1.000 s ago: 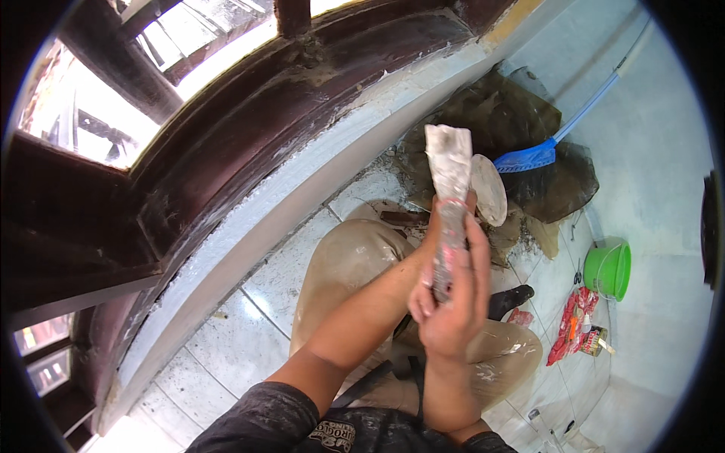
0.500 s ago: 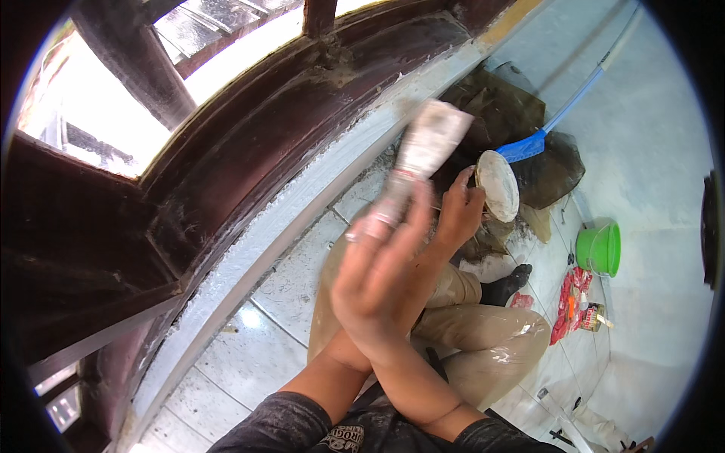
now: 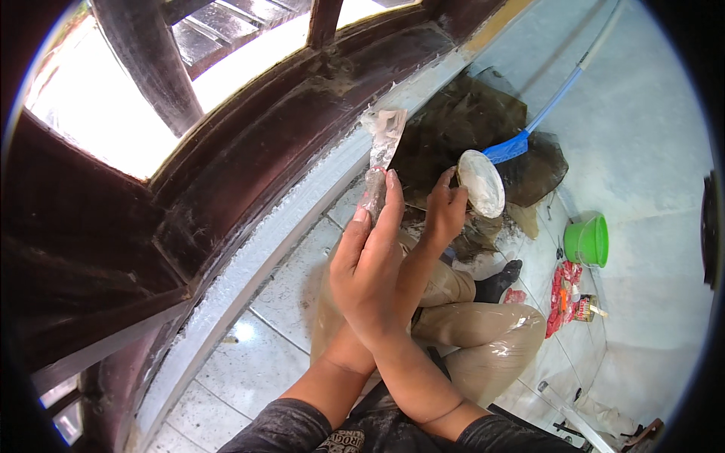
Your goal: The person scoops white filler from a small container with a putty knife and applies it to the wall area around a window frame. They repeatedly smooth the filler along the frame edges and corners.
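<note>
My forearms cross, the right one over the left. My right hand (image 3: pixel 368 275) grips the handle of a putty knife (image 3: pixel 388 134), its blade coated in whitish paste and pointing up. The blade tip lies over the join between the dark wooden frame (image 3: pixel 302 109) and the pale ledge (image 3: pixel 283 198); whether it touches cannot be told. Farther right, my left hand (image 3: pixel 445 213) holds a round shallow container (image 3: pixel 481 183) by its edge, tilted so its white-coated face shows. Most of the left hand's fingers are hidden behind the container.
Dark crumpled sheeting (image 3: pixel 453 124) lies beyond my hands, with a blue-headed long-handled tool (image 3: pixel 507 148) against it. A green bucket (image 3: pixel 587 240), red plastic wrapping (image 3: pixel 557 302) and a small can (image 3: pixel 585 307) stand along the right wall. Tiled floor (image 3: pixel 245 366) is below left.
My right hand has moved the putty knife a little left, toward the wooden frame, and the knife is less blurred now. My left hand keeps hold of the container; the view has shifted slightly.
</note>
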Available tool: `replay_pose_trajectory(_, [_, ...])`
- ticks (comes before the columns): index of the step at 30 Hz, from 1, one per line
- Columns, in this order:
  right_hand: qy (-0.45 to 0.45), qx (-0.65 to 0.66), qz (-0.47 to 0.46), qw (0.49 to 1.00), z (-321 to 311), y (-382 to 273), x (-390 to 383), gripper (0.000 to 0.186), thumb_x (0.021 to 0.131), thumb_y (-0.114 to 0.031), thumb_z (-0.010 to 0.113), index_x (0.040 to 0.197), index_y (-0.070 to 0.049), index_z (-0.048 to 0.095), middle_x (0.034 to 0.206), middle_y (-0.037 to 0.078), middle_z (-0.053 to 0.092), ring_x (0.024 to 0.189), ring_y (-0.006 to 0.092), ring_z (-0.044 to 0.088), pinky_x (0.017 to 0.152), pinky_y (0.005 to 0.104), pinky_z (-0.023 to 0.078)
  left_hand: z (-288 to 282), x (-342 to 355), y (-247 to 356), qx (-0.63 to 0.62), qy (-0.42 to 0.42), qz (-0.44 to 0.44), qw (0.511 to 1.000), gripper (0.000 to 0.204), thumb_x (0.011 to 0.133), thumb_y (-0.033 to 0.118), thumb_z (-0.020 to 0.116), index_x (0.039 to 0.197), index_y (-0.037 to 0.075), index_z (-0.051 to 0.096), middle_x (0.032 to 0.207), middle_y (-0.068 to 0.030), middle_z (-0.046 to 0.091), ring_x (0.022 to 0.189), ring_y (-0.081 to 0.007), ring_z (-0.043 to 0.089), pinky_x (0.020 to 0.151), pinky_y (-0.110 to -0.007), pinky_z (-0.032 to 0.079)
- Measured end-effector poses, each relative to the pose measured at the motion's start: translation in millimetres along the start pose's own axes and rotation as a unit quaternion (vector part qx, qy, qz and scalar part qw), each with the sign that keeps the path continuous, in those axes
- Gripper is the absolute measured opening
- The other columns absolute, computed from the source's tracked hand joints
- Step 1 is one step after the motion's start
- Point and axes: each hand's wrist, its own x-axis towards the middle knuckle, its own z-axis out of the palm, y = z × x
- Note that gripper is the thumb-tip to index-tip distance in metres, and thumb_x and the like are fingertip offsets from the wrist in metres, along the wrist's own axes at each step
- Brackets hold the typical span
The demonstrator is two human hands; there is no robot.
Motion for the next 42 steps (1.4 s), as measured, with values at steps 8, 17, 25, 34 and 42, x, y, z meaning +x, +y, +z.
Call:
replay_pose_trajectory(8, [-0.019,-0.005,0.038,0.999,-7.8,5.5,6.9,0.056,0.114,-0.003,0.041,0.164,0.016,0.025,0.151,0.046,0.052,0.134,0.0551,0.064,0.106,0.0528,0.059,10.6,-1.7,4.6,-0.025,-0.002,-0.014,1.000,0.063,0.107,0.010,0.056,0.164,-0.010,0.037,0.116,-0.0222,0.077,0.093,-0.0246,0.080,0.071,-0.037,0.069])
replay_pose_trajectory(17, [-0.026,-0.007,0.053,0.998,-9.7,2.8,6.9,0.059,0.113,-0.003,0.042,0.163,0.020,0.022,0.151,0.047,0.051,0.137,0.0556,0.062,0.109,0.0516,0.059,10.3,1.9,3.1,0.012,0.021,0.004,1.000,0.064,0.104,0.011,0.055,0.161,-0.014,0.040,0.107,-0.0196,0.078,0.091,-0.0209,0.076,0.071,-0.038,0.070])
replay_pose_trajectory(25, [-0.004,-0.038,-0.023,0.999,-11.4,12.0,7.7,0.058,0.112,-0.003,0.046,0.163,0.019,0.027,0.152,0.048,0.050,0.134,0.0560,0.063,0.106,0.0515,0.060,12.7,2.1,1.3,-0.025,0.008,0.005,1.000,0.066,0.105,0.010,0.055,0.164,-0.013,0.037,0.114,-0.0228,0.078,0.099,-0.0240,0.077,0.072,-0.040,0.071])
replay_pose_trajectory(34, [-0.027,-0.119,0.004,0.993,11.0,5.2,11.9,0.069,0.110,-0.007,0.054,0.168,0.016,0.023,0.098,0.031,0.069,0.080,0.0421,0.077,0.064,0.0435,0.063,9.9,1.7,6.1,-0.027,0.004,-0.022,0.999,0.062,0.107,0.003,0.050,0.166,-0.009,0.033,0.129,-0.0242,0.072,0.106,-0.0293,0.079,0.083,-0.042,0.072])
replay_pose_trajectory(42, [-0.070,-0.075,0.020,0.995,21.5,-18.0,0.2,0.078,0.103,-0.017,0.065,0.162,0.020,0.030,0.116,0.042,0.068,0.084,0.0472,0.078,0.069,0.0447,0.065,18.8,-0.3,9.8,-0.049,-0.014,-0.022,0.998,0.060,0.110,0.004,0.051,0.165,-0.008,0.033,0.129,-0.0251,0.073,0.107,-0.0329,0.080,0.087,-0.043,0.072])
